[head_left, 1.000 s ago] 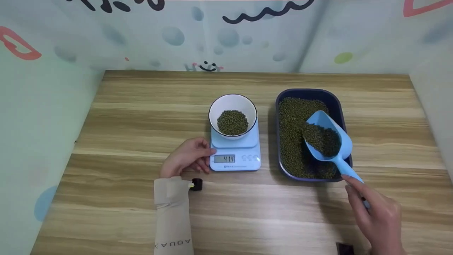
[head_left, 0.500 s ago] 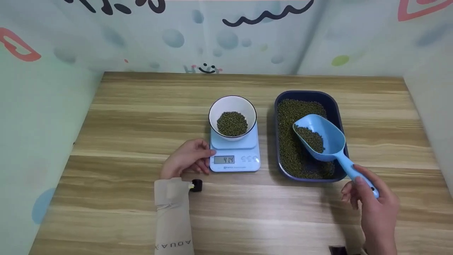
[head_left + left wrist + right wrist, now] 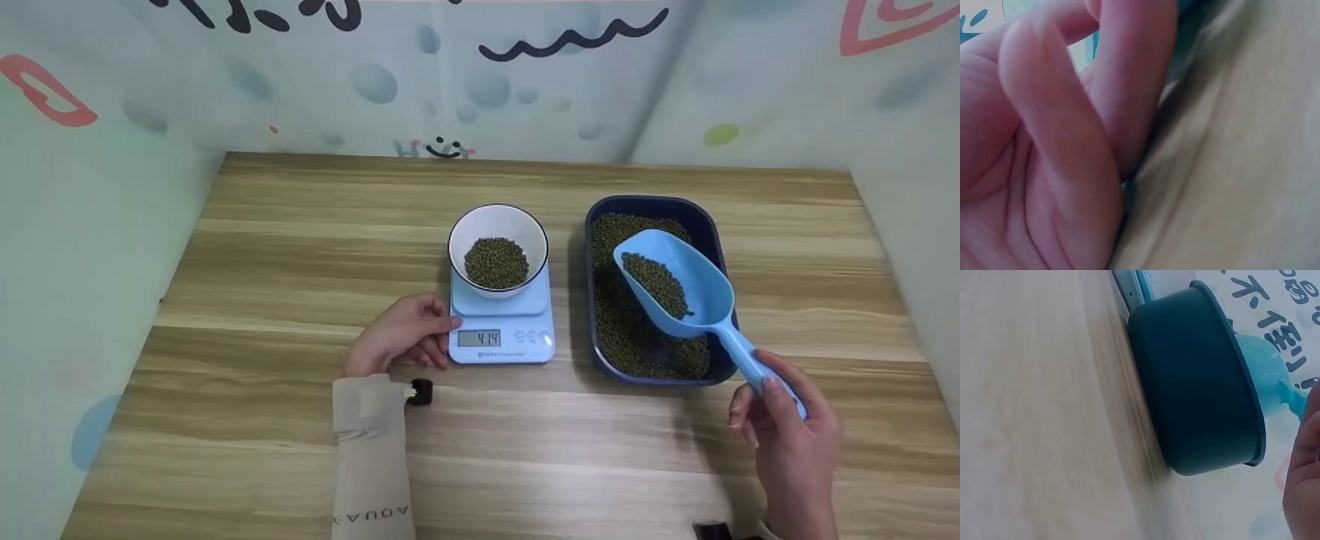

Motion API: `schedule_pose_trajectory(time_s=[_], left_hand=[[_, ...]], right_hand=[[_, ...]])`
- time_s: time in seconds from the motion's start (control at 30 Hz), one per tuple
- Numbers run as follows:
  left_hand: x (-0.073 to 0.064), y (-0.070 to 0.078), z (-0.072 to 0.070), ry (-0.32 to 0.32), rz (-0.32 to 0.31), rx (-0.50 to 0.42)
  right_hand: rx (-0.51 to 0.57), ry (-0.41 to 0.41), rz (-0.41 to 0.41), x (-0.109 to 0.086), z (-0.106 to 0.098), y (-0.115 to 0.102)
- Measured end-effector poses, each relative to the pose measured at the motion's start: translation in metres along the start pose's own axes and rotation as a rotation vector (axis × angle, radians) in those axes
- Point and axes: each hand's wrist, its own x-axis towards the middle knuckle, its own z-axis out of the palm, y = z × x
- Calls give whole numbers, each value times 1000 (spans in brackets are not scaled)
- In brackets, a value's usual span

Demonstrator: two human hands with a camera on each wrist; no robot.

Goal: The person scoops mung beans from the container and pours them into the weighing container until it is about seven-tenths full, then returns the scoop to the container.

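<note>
My right hand (image 3: 795,442) grips the handle of a light blue scoop (image 3: 705,281), thumb and index finger along it. The scoop hangs over a dark blue tub (image 3: 652,381) of mung beans (image 3: 619,330), with some beans lying along the left side of its bowl. In the right wrist view the scoop (image 3: 1264,371) shows above the tub's rim. At the left, my left hand (image 3: 401,334) holds the near left edge of a light blue kitchen scale (image 3: 506,352), thumb on top and fingers curled beside it. On the scale stands a white bowl (image 3: 465,232) with mung beans; the display reads 41.4.
The scale and the tub stand side by side on a wood-grain table (image 3: 315,247). A printed curtain (image 3: 487,90) hangs behind the table's far edge. A small black object (image 3: 421,391) sits at the left cuff.
The scoop has turned and risen slightly over the tub, and the pile of beans in it is smaller. My right hand's grip has shifted on the handle. The left hand stays at the scale.
</note>
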Motion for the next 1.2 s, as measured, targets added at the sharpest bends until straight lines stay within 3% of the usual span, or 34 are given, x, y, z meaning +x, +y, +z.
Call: schedule_pose_trajectory(time_s=[0.2,0.4,0.6,1.03,1.2], left_hand=[[-1,2,0,4,5,2],[-1,2,-1,-2,14,19],[-1,1,-2,1,12,28],[-3,1,-4,-3,17,-7],[-3,2,-3,-22,27,-9]], right_hand=[[102,-11,-37,0,0,-3],[111,8,-57,2,-1,-3],[197,-80,-92,7,6,4],[206,-172,-129,36,50,-13],[240,-158,-136,48,66,-18]])
